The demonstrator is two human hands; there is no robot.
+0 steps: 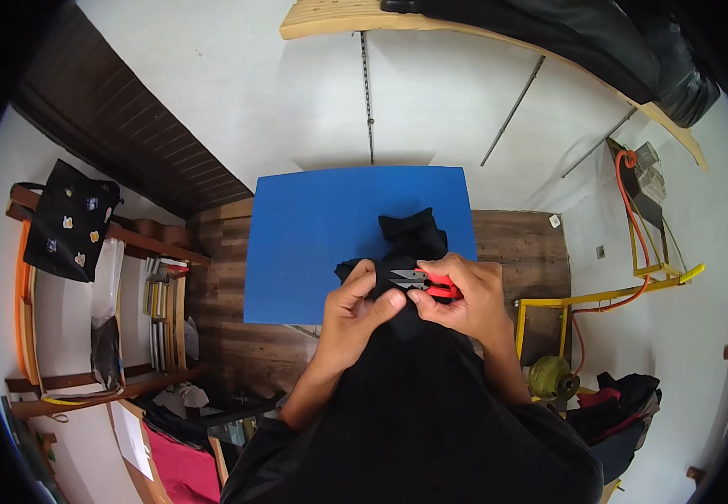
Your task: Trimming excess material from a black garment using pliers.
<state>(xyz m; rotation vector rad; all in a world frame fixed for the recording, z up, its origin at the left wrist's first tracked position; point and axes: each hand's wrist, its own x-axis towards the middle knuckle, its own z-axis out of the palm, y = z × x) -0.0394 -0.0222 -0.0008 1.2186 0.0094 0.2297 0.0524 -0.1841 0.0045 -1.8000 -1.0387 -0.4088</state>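
My left hand [353, 312] pinches a piece of black cloth [413, 236] between thumb and fingers, near the front edge of a blue tabletop [318, 227]. Wrapped in my right hand [469, 298] is a pair of small thread snips [433, 284] with red handles and grey blades. The blades point left, against the cloth and close to my left fingertips. Part of the cloth spreads over the table beyond my hands. Its lower end merges with my black clothing, so I cannot tell where it stops.
A wooden shelf [339, 21] with black bags hangs on the wall ahead. At left stands a wooden rack [141, 239] with a black patterned bag [74, 223]. A yellow metal frame [549, 302], an orange hose [637, 227] and a green gas cylinder [551, 375] are at right.
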